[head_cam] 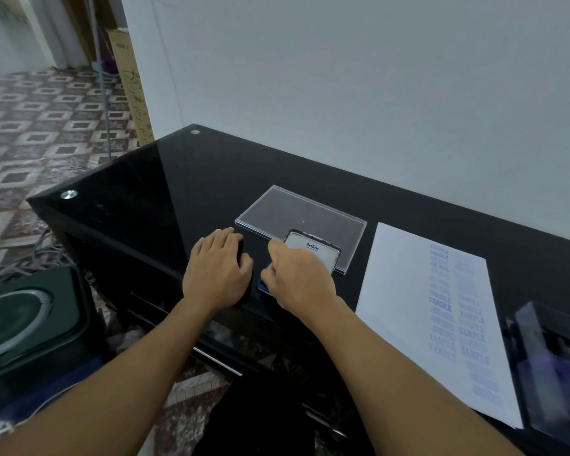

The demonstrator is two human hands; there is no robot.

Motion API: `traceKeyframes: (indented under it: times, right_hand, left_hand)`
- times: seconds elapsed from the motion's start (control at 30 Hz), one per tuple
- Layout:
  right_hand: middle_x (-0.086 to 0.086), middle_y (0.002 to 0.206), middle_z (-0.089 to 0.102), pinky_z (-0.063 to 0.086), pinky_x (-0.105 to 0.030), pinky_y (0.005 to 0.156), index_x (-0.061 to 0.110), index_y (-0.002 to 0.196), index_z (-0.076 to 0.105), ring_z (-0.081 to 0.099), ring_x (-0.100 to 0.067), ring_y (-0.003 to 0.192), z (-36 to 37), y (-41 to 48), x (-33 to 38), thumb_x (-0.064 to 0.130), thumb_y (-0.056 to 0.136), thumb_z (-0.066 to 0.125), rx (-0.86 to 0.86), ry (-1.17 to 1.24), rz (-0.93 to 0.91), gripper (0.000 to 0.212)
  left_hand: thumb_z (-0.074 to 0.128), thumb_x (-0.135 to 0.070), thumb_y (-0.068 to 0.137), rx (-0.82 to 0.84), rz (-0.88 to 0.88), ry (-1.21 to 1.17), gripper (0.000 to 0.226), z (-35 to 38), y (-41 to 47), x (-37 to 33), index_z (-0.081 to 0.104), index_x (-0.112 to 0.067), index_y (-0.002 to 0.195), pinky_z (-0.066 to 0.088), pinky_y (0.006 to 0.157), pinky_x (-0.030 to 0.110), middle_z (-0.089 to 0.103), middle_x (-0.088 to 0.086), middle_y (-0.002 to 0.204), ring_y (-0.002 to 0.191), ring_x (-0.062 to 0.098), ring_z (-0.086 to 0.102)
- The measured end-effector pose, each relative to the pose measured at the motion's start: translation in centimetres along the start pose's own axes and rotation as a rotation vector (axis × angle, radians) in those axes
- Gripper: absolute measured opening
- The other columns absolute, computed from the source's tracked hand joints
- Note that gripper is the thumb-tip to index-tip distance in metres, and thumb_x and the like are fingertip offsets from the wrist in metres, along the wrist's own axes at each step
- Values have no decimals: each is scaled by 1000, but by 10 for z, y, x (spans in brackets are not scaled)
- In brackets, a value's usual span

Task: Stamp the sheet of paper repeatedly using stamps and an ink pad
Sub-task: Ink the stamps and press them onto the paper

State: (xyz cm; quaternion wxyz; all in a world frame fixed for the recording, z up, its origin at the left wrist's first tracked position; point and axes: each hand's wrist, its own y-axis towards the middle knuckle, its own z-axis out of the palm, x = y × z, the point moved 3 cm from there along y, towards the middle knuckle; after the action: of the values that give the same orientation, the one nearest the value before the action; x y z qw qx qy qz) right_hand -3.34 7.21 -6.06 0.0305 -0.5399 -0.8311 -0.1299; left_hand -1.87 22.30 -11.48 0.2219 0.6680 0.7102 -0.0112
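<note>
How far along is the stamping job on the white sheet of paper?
Done: two columns of blue FRAGILE, AIR MAIL and SAMPLE prints run down the white sheet of paper. In hand: the right hand, fingers curled, is down on the black Artline ink pad's blue surface, probably re-inking; what it holds is hidden. The left hand rests beside the pad. Left: the sheet's left half is bare.

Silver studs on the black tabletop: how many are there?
2: one stud at the far corner of the tabletop, another stud at its left corner. More may lie outside the frame.
</note>
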Motion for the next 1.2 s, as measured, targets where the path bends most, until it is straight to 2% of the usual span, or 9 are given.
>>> traceKeyframes:
  times: [0.13,0.23,0.3,0.43,0.63,0.87,1.03,1.1,1.2]
  right_hand:
    - [0,62,36,38,-32,54,19,92,32,48,-26,64,1,0,1,25,100,48,-1,-11,12,19]
    - [-4,75,52,34,-31,51,20,91,32,54,-24,66,3,-4,2,25,99,50,-4,-59,-3,21]
    - [-4,77,55,34,-30,49,20,91,32,51,-22,63,3,-7,2,26,99,52,-16,-78,-5,22]
    - [-4,72,53,40,-32,52,20,93,31,55,-25,65,1,-8,3,27,98,52,-21,-64,-5,23]
    - [-5,73,49,37,-31,53,19,93,32,48,-26,65,0,-5,2,27,99,49,-22,-53,7,19]
    - [-9,75,53,38,-33,55,17,93,33,50,-30,65,-2,-7,1,24,99,46,-11,3,-5,17]
    - [-8,82,65,47,-36,59,17,95,41,61,-27,72,-14,-16,-2,29,103,44,-57,60,25,15]
    - [-4,82,65,43,-30,57,19,91,41,60,-22,70,-25,-24,-7,29,102,45,-90,104,38,15]
    - [4,78,56,31,-23,51,23,87,38,46,-10,62,-40,-38,-22,31,102,45,-56,122,113,19]
  left_hand:
    - [42,-35,96,-3,-2,0,46,0,1,0,51,-17,138,23,120,43,44,1,150,142,19,35]
    - [43,-35,96,-5,-5,-6,46,0,0,0,51,-17,137,23,120,43,45,1,150,141,19,35]
    - [43,-35,96,-2,-5,-7,46,1,-1,-1,51,-17,138,23,120,42,44,1,150,142,19,34]
    - [43,-34,96,-4,-1,-12,46,-1,-1,-1,51,-17,138,23,120,43,44,1,150,141,19,35]
    - [43,-34,96,-9,5,-19,46,-1,-1,-1,51,-17,138,23,120,43,44,1,150,142,19,34]
    - [43,-33,96,0,15,-34,46,-1,-2,0,50,-16,138,23,120,44,44,3,150,141,20,35]
    - [47,-33,95,71,-6,-98,49,-6,4,2,49,-15,140,23,120,44,43,4,151,142,21,34]
    - [52,-29,93,98,-29,-166,47,-12,8,0,53,-12,137,28,117,42,49,6,146,137,22,41]
    - [54,-25,91,110,-59,-260,41,-21,7,-8,58,-11,129,39,107,45,58,9,134,123,25,52]
